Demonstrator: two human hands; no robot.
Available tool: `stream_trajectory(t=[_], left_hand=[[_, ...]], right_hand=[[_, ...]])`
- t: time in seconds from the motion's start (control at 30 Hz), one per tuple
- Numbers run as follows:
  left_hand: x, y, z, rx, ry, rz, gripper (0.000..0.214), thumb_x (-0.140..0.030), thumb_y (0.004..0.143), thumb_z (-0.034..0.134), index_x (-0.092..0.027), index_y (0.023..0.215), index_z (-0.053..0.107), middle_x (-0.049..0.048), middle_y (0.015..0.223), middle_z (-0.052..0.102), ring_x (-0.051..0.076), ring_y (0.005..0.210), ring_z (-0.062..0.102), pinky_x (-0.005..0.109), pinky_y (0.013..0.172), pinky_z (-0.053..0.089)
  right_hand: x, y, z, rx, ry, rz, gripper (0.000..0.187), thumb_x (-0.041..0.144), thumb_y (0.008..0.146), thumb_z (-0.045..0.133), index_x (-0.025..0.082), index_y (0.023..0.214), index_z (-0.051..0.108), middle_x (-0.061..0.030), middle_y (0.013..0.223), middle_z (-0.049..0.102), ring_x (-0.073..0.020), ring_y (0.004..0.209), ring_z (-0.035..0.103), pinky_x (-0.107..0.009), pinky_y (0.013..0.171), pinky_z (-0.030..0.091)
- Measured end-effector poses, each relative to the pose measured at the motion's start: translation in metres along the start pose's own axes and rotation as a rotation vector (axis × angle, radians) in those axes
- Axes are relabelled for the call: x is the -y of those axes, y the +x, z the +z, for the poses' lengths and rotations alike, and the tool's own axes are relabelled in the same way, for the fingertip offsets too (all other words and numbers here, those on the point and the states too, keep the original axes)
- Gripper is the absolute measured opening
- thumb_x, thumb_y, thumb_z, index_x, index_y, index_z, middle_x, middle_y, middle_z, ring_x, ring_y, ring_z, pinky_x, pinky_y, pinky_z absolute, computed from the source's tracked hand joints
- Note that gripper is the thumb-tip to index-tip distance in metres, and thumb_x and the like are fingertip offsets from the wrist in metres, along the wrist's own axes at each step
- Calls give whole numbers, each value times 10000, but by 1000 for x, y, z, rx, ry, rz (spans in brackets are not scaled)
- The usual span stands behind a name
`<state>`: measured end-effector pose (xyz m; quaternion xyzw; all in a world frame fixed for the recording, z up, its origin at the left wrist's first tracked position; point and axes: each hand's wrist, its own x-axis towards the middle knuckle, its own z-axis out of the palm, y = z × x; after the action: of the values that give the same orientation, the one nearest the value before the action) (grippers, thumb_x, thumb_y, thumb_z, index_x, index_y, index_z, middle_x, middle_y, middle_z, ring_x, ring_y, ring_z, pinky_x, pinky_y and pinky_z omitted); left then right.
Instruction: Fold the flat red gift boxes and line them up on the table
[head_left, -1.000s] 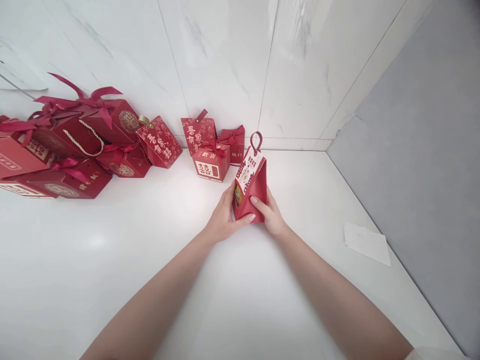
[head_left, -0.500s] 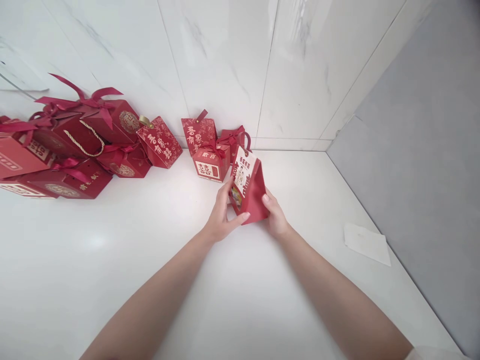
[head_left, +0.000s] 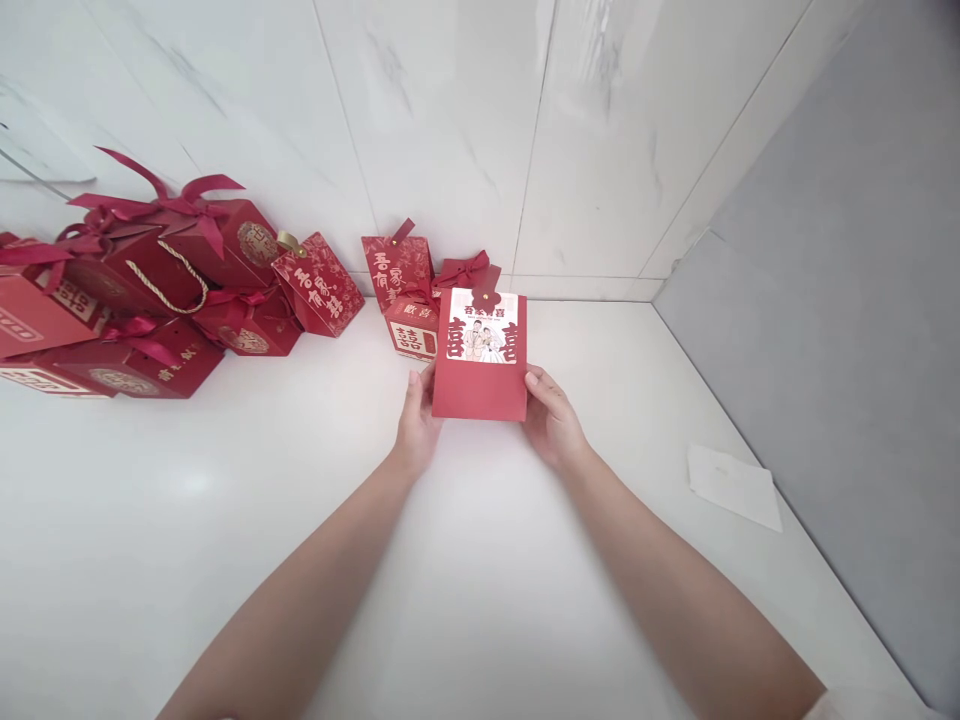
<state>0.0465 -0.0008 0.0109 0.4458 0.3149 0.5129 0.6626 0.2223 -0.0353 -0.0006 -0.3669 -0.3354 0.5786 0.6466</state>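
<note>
Between my two hands is a red gift box with a white printed panel of a cartoon couple and a small flower-shaped tag on top. My left hand grips its left side, thumb pointing up, fingers partly hidden behind it. On the right side my right hand holds it, thumb along the edge. Right behind it stand a small box with a white label, a patterned red box and a red box with a ribbon bow, each partly covered.
Several red gift boxes with ribbons are crowded at the left against the marbled wall. Near them leans a patterned red box. A white tissue lies on the white table at the right, near a grey surface.
The red gift box has turned from an angled side view so its printed panel faces me squarely. My left hand has shifted left, and its thumb no longer lies across the box.
</note>
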Motion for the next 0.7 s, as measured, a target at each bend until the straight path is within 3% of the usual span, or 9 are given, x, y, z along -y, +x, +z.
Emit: stream_trajectory(t=[0.2, 0.47, 0.7], left_hand=[[1, -3, -1, 65, 129, -23, 461, -516, 898, 564, -255, 1277, 532, 55, 1396, 549, 271, 1295, 508, 423, 1070, 427], [5, -1, -3, 41, 162, -14, 430, -519, 892, 567, -266, 1240, 553, 46, 1375, 563, 271, 1285, 520, 433, 1075, 423], [4, -2, -2, 41, 147, -20, 432, -511, 896, 567, -248, 1238, 551, 62, 1368, 565, 277, 1272, 528, 429, 1062, 432]], right_hand=[[4, -1, 2, 42, 20, 25, 399, 547, 828, 634, 274, 1118, 647, -33, 1283, 652, -306, 1178, 597, -470, 942, 514], [6, 0, 3, 58, -7, 24, 486, 599, 819, 620, 270, 1178, 631, -37, 1324, 629, -309, 1220, 574, -471, 972, 503], [6, -1, 4, 63, 34, 35, 440, 551, 827, 641, 259, 1156, 640, -41, 1329, 627, -308, 1218, 576, -474, 980, 500]])
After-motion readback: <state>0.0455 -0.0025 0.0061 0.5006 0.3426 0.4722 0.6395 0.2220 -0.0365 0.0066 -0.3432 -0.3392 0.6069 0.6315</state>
